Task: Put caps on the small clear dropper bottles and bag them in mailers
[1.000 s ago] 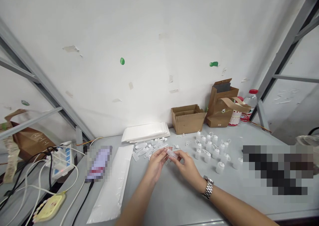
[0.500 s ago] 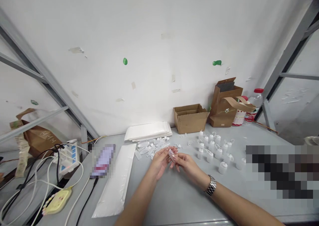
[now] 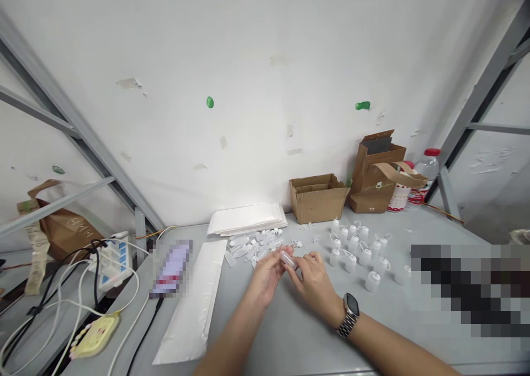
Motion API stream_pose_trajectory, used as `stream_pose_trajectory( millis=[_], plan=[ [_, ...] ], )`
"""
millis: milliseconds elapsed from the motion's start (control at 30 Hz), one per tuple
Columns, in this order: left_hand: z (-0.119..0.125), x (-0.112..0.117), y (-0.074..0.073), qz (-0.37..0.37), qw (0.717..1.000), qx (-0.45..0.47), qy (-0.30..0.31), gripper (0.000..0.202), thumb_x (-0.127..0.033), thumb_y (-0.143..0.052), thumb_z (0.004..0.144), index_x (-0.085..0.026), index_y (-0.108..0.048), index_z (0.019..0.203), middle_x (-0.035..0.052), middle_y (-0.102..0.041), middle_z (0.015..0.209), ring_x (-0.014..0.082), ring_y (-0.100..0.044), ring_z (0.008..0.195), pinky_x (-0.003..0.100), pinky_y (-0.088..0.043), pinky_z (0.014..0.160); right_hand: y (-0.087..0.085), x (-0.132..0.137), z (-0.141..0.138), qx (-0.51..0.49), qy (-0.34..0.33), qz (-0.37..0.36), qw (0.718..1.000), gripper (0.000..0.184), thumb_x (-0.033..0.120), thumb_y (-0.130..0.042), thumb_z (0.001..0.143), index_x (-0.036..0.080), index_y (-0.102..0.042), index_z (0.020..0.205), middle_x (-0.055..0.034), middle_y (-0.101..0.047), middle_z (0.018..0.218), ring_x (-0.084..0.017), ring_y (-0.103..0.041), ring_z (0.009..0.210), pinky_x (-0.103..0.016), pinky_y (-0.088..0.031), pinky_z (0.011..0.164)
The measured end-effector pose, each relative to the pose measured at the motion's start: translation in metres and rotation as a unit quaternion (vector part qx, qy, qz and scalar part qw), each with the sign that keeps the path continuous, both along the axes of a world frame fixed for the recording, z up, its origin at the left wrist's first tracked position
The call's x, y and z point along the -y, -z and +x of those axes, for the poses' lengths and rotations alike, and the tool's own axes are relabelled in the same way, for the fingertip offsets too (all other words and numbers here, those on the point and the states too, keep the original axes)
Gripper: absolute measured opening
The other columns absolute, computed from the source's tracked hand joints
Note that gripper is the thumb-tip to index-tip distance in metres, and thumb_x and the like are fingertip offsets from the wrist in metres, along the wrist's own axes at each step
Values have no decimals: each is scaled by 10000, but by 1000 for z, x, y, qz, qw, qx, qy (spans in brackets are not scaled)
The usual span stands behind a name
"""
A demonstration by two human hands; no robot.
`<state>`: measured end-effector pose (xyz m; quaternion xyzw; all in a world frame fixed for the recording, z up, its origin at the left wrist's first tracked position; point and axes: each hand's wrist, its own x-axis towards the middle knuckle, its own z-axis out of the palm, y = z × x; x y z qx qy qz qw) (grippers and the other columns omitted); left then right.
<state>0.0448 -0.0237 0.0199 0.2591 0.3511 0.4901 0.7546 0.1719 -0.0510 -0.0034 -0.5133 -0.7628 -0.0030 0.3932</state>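
Your left hand (image 3: 267, 276) is narrowed, its thumb and fingers closed on the upper-left end of one small translucent container (image 3: 289, 260). Your right hand (image 3: 318, 285) is likewise narrowed, thumb and fingertips on the opposite end. The container lies tilted between both hands, above the grey table (image 3: 290, 337), in front of the loose pieces. You wear one watch (image 3: 348, 314) on the right wrist.

Count on the table:
- Small white bottles (image 3: 372, 281): about thirteen, upright, to the right of your hands; some overlap, so the exact number cannot be told.
- Loose clear pieces (image 3: 240, 250): many, heaped beyond your left hand; not countable.
- Cardboard box (image 3: 318, 205): one, open-topped, near the wall.
- Upright brown paper bag (image 3: 368, 183): one, just right of the box.
- Stack of white packets (image 3: 244, 219): one, behind the pieces.
- Power strip (image 3: 116, 265): one, far left.
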Motion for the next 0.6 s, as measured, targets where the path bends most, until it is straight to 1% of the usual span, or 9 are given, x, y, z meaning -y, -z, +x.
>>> stream_pose_trajectory(
  millis=[100, 167, 233, 267, 300, 367, 433, 500, 600],
  plan=[
    [1, 1, 1, 0, 1000, -2, 2, 239, -264, -702, 662, -134, -690, 862, 121, -686, 996, 235, -591, 1021, 336, -408, 931, -1, 1, 0, -31, -4, -22, 999, 268, 326, -385, 898, 178, -590, 808, -66, -598, 673, -185, -507, 636, -363, -349, 731],
    [1, 2, 3, 4, 1000, -5, 10, 250, -265, -690, 674, -134, -686, 887, 121, -677, 1023, 230, -592, 1016, 322, -415, 915, -1, 0, 0, -102, -5, -66, 993, 279, 385, -410, 880, 191, -585, 780, -61, -601, 675, -195, -510, 655, -350, -371, 705],
    [1, 2, 5, 3, 1000, -3, 13, 246, -263, -683, 677, -138, -682, 889, 117, -672, 1039, 230, -595, 1005, 320, -429, 888, 0, -1, -2, -203, -13, -137, 969, 305, 455, -452, 844, 201, -575, 730, -45, -600, 670, -194, -517, 664, -320, -390, 654],
    [1, 2, 5, -3, 1000, -1, 11, 235, -258, -681, 677, -141, -681, 881, 115, -671, 1042, 232, -596, 1003, 320, -437, 871, 0, -2, -3, -259, -24, -181, 948, 322, 487, -471, 823, 202, -568, 709, -34, -597, 657, -185, -518, 648, -302, -393, 619],
    [2, 2, 6, -10, 1000, 0, 9, 220, -251, -679, 676, -144, -681, 869, 113, -670, 1045, 235, -594, 1006, 319, -445, 855, -1, -3, -4, -313, -46, -228, 921, 339, 512, -489, 802, 199, -559, 693, -23, -595, 638, -171, -513, 614, -286, -390, 583],
    [2, 1, 6, -21, 1000, 0, 6, 184, -233, -671, 681, -148, -680, 843, 112, -670, 1044, 237, -584, 1027, 312, -455, 837, -2, -5, -6, -407, -109, -309, 853, 366, 533, -521, 771, 187, -543, 654, -8, -590, 595, -135, -480, 530, -261, -368, 528],
    [2, 1, 3, -12, 1000, -6, 9, 172, -230, -666, 692, -150, -681, 844, 113, -672, 1036, 231, -571, 1050, 299, -455, 841, -5, -7, -7, -473, -165, -354, 790, 388, 537, -548, 749, 177, -535, 606, -7, -585, 559, -111, -445, 484, -249, -343, 503],
    [1, 0, -1, 9, 1000, -9, 19, 196, -275, -666, 708, -144, -681, 854, 120, -675, 1019, 223, -568, 1053, 286, -450, 851, -9, -8, -7, -514, -198, -369, 748, 397, 541, -573, 726, 169, -556, 588, -16, -596, 557, -109, -447, 487, -246, -333, 502],
    [-1, 0, -5, 38, 998, -10, 43, 299, -381, -658, 713, -133, -679, 879, 121, -684, 966, 216, -589, 994, 278, -469, 803, -14, -7, -6, -547, -216, -387, 710, 390, 548, -609, 687, 164, -603, 618, -28, -614, 562, -119, -469, 496, -251, -332, 502]
  ],
)
